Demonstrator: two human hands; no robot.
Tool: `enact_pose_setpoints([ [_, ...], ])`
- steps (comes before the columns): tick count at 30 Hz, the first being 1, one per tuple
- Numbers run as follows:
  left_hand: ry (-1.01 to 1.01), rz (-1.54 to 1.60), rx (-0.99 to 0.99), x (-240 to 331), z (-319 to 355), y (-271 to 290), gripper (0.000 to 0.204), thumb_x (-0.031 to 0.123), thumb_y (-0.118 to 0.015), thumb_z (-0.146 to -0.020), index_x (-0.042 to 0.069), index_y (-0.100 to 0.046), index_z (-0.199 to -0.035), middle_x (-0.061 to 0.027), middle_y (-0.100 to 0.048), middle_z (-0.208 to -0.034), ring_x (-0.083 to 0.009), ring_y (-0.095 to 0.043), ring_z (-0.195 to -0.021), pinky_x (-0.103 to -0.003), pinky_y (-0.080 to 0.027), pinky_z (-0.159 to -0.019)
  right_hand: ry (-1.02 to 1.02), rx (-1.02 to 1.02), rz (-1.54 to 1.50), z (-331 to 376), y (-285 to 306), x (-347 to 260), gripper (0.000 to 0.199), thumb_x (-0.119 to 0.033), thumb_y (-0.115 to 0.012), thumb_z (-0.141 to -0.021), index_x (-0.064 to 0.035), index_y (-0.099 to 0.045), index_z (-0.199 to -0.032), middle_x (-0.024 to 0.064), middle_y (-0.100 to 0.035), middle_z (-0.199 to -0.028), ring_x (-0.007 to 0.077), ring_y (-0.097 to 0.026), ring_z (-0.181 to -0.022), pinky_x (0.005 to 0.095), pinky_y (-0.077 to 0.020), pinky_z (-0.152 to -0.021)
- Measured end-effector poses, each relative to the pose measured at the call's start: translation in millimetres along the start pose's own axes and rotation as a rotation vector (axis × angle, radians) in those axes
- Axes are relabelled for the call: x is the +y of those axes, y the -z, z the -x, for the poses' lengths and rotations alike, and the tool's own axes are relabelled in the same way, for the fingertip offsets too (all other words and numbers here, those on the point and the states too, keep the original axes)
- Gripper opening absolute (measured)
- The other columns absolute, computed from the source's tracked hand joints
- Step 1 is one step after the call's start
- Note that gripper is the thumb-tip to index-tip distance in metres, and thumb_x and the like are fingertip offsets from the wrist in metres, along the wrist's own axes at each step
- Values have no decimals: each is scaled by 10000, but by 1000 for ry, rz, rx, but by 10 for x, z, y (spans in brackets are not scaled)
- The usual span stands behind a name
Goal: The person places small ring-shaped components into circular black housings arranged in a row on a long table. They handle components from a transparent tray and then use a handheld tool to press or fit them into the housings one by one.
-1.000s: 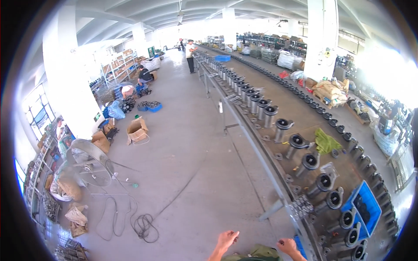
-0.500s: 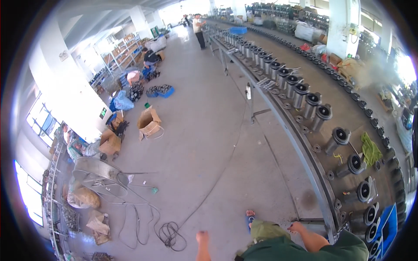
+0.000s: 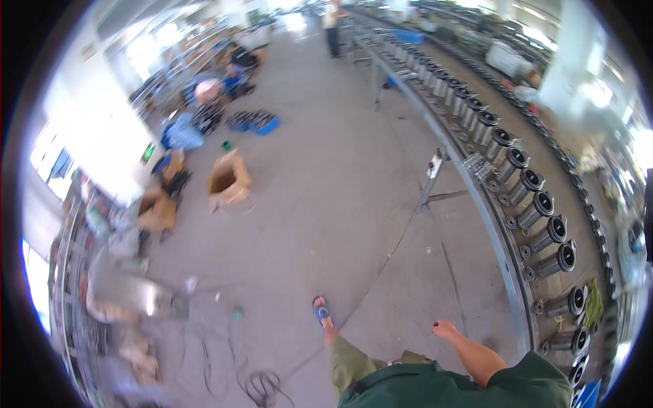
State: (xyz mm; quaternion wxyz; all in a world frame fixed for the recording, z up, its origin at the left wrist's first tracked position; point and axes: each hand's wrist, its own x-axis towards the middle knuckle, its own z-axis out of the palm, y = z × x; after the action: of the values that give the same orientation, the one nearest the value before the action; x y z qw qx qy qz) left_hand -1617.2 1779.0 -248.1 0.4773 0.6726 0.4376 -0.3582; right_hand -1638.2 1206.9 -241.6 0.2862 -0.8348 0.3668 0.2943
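My right hand (image 3: 445, 330) hangs over the floor beside the long workbench, touching nothing. Its fingers look curled in, and no object shows in them. My left hand is out of view. Nearest to my right arm is the bench edge (image 3: 515, 292), lined with metal cylinders with black tops (image 3: 566, 258). Flat metal rings (image 3: 530, 273) lie along the same edge. A green cloth (image 3: 594, 302) lies among the cylinders at the near end. My sandalled foot (image 3: 321, 311) is stretched forward on the grey floor (image 3: 326, 204).
An open cardboard box (image 3: 230, 180) stands on the left floor, with blue trays of parts (image 3: 262, 123) beyond it. A metal drum-shaped thing (image 3: 139, 296) and a coiled cable (image 3: 262, 389) lie nearer. A person (image 3: 332, 27) stands by the bench's far part; others crouch at left.
My view has moved forward along the bench, and a foot has stepped ahead. My left hand has dropped out of view. My right hand now shows farther from the bench edge.
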Motion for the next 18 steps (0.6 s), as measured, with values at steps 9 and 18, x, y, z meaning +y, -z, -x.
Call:
enact_pose_setpoints([
  [9,-242,-67,-181,4693,-1961,287,115,103,-475,-911,76,-551,-829,-104,-593,-692,-210,-555,-522,-345,-460,-423,-94,211,-168,-884,884,-2545,340,-395,-608,-807,-147,-745,-995,132,-735,-973,349,-696,-913,465,-559,-790],
  [18,-726,-197,79,10171,-2585,-983,48,79,-524,-864,34,-541,-867,-89,-572,-660,-180,-520,-476,-338,-415,-382,-277,345,-445,-2110,1525,-3423,383,-446,-592,-862,-109,-739,-968,156,-730,-917,370,-690,-880,480,-554,-768],
])
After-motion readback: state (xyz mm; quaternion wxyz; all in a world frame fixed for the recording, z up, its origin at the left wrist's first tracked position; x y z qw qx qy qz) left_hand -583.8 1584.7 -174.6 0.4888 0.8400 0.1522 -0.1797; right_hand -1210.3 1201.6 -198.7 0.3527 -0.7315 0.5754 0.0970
